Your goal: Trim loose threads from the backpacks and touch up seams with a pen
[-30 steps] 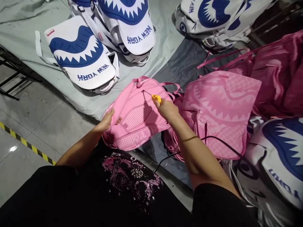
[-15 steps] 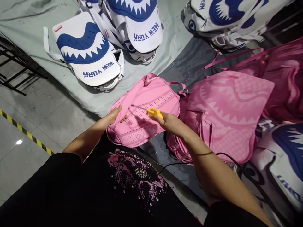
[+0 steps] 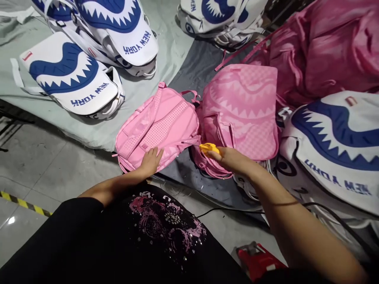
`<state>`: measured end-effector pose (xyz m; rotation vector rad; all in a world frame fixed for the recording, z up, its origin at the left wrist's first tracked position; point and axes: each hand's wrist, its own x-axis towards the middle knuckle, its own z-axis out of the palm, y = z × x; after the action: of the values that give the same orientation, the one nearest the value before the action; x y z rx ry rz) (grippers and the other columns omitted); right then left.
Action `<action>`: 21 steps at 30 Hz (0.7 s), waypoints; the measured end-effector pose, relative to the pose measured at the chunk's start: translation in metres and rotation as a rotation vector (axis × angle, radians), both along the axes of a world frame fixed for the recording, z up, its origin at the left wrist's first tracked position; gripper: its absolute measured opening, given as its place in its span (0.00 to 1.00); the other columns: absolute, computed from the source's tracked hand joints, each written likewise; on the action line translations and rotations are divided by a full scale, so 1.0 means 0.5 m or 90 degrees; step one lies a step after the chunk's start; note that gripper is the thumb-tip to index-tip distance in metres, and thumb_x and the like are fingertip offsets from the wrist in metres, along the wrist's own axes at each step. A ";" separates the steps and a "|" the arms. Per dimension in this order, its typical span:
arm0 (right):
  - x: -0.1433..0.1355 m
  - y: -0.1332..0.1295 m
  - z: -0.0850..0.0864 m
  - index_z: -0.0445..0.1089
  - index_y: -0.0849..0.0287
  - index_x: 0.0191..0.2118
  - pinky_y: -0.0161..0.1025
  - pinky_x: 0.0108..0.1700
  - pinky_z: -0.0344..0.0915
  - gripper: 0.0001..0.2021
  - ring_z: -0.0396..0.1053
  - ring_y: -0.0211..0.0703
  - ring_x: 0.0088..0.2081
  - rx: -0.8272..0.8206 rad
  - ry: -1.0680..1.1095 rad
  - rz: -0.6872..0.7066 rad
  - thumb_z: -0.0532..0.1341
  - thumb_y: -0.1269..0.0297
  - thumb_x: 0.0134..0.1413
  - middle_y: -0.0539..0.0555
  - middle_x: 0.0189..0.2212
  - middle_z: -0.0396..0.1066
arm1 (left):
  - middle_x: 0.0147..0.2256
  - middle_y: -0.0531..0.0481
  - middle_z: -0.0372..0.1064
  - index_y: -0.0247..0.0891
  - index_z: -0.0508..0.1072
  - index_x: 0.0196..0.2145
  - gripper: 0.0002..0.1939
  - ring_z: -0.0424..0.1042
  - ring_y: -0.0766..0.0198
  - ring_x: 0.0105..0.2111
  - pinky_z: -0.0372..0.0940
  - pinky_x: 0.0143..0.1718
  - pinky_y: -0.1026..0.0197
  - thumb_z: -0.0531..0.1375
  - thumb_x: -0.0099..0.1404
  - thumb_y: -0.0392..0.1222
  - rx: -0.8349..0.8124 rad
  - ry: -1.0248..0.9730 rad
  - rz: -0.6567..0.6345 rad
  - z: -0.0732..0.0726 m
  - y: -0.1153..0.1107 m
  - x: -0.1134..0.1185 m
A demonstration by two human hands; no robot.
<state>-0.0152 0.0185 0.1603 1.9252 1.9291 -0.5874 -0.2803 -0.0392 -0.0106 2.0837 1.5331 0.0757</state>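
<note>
The pink backpack (image 3: 168, 118) is best kept flat and steadied while the yellow tool (image 3: 209, 149) is used, with its tip held clear of the fabric. The bag is laid back-side up near the edge of the table (image 3: 185, 67), beside another pink backpack (image 3: 242, 110). Its near side is touched by the left hand (image 3: 150, 163), fingers spread, no grip seen. The tool is gripped by the right hand (image 3: 229, 157), fingers curled round it; whether the bag is touched by the tip cannot be told.
</note>
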 end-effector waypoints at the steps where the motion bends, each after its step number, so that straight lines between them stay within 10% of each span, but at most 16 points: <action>1: 0.008 -0.025 0.005 0.76 0.62 0.41 0.35 0.33 0.61 0.20 0.73 0.44 0.31 -0.026 0.018 -0.028 0.54 0.50 0.65 0.58 0.31 0.77 | 0.66 0.32 0.57 0.35 0.60 0.68 0.34 0.62 0.43 0.62 0.61 0.59 0.45 0.61 0.66 0.35 -0.024 -0.083 0.064 -0.007 0.007 -0.008; 5: 0.048 -0.111 0.013 0.73 0.62 0.46 0.35 0.26 0.59 0.27 0.65 0.41 0.21 -0.173 0.161 -0.120 0.49 0.44 0.65 0.52 0.22 0.70 | 0.44 0.34 0.77 0.33 0.73 0.53 0.21 0.76 0.57 0.36 0.71 0.39 0.56 0.49 0.74 0.49 -0.252 -0.404 0.344 -0.016 0.061 -0.054; 8: 0.066 -0.125 0.000 0.72 0.64 0.51 0.36 0.29 0.61 0.28 0.69 0.43 0.25 -0.050 0.172 -0.162 0.47 0.46 0.66 0.55 0.27 0.73 | 0.31 0.37 0.76 0.30 0.73 0.50 0.27 0.70 0.60 0.22 0.68 0.27 0.57 0.41 0.76 0.52 -0.310 -0.406 0.379 -0.007 0.069 -0.053; 16: 0.025 -0.109 0.003 0.69 0.63 0.57 0.43 0.41 0.64 0.27 0.75 0.60 0.48 0.116 -0.094 -0.127 0.47 0.47 0.69 0.69 0.46 0.77 | 0.53 0.35 0.63 0.54 0.57 0.69 0.29 0.66 0.42 0.55 0.64 0.52 0.44 0.54 0.72 0.48 0.063 0.033 0.112 0.022 0.001 0.079; 21: -0.029 -0.248 -0.043 0.69 0.58 0.57 0.40 0.40 0.64 0.24 0.76 0.55 0.47 -0.024 -0.028 -0.131 0.48 0.47 0.71 0.62 0.47 0.78 | 0.59 0.35 0.60 0.43 0.66 0.64 0.34 0.57 0.39 0.64 0.57 0.62 0.40 0.65 0.63 0.53 0.020 -0.171 0.154 0.045 0.011 0.001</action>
<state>-0.0298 -0.1056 0.1389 2.1097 1.6934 -0.6284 -0.2798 -0.0338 0.0121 1.8159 1.6135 0.4521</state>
